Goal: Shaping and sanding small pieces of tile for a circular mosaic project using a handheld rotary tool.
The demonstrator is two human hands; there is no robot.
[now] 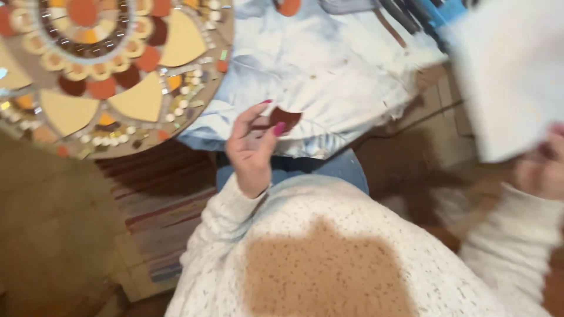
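Observation:
My left hand (251, 149) is raised in front of me and pinches a small dark brown tile piece (284, 117) between thumb and fingers, over a pale blue cloth (317, 64). At the right edge my right hand (543, 167) grips the lower corner of a large white sheet (508, 76); the hand is blurred and partly cut off. A round mosaic board (106, 70) with orange, yellow and brown tiles lies at the upper left, apart from both hands.
The pale blue cloth lies crumpled across the middle. Dark tools with a blue part (423, 14) sit at the top right. A striped rug (158, 205) covers the floor below. My white knitted sleeves and lap fill the bottom.

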